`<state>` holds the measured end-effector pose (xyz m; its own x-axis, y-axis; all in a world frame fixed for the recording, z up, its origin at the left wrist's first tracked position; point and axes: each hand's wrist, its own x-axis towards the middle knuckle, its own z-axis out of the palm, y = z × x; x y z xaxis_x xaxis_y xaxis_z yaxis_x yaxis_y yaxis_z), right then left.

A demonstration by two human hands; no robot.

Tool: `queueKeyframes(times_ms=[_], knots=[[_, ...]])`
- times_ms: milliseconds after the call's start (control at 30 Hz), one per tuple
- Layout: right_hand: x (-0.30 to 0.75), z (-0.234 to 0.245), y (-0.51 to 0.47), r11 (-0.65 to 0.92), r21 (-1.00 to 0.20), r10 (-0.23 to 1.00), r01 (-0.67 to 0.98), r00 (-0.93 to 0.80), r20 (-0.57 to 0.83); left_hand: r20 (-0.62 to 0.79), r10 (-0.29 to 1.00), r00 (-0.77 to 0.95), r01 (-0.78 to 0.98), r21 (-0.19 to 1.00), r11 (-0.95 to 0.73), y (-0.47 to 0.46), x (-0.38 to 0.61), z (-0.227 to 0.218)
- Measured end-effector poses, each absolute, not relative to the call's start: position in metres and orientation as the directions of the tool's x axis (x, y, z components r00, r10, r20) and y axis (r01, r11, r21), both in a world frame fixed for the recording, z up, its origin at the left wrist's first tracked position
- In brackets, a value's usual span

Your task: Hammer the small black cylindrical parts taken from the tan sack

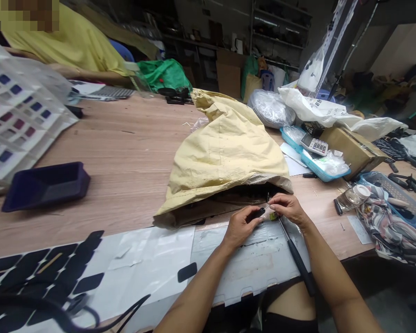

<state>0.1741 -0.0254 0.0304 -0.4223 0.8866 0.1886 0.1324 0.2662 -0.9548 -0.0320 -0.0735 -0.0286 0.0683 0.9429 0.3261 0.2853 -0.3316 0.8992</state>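
Observation:
My left hand (241, 226) is closed, with a small black cylindrical part (260, 212) between thumb and fingers. Close beside it, my right hand (288, 208) pinches at something too small to make out. Below the right fingers shows a small yellow-green piece (273, 216). A tool with a long black handle and a thin metal shaft (298, 261) slants from under the right hand to the table's front edge. Both hands are at the open mouth of a yellow cloth bag (225, 148), whose dark inside is mostly hidden. Under my forearms lies a worn grey-white board (249, 273).
Black rounded pads (187, 272) lie on white sheeting at left. Further left are a dark purple tray (48, 185) and a patterned white bag (14, 111). At right stand blue baskets (326, 173), a calculator (314, 144) and a jar (353, 198). Another person in yellow (76, 41) sits opposite.

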Motion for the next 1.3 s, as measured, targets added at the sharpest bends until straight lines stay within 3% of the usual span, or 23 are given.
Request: queueKeyframes(times_ms=[333,400,533,633,967,1300], knots=[[0.167,0.031,-0.027,0.496,-0.846,0.765,0.198,-0.560,0.318,0.361,0.926,0.114,0.286,0.880,-0.379,-0.076,-0.031,-0.021],[0.166,0.032,-0.028,0.434,-0.882,0.797,0.182,-0.534,0.282,0.344,0.933,0.109,0.273,0.892,-0.361,-0.075,-0.031,-0.020],[0.168,0.034,-0.027,0.116,-0.989,0.954,0.093,-0.287,0.085,0.284,0.955,0.085,0.217,0.930,-0.296,-0.074,-0.032,-0.019],[0.172,0.033,-0.023,-0.017,-1.000,0.984,0.023,-0.179,-0.020,0.231,0.971,0.063,0.170,0.956,-0.238,-0.073,-0.032,-0.020],[0.182,0.047,-0.028,-0.183,-0.981,0.925,-0.060,-0.348,-0.152,0.197,0.978,0.067,0.080,0.976,-0.202,-0.073,-0.032,-0.019],[0.173,0.047,-0.034,-0.175,-0.984,0.936,-0.042,-0.318,-0.153,0.238,0.969,0.068,0.079,0.967,-0.243,-0.073,-0.031,-0.016]])
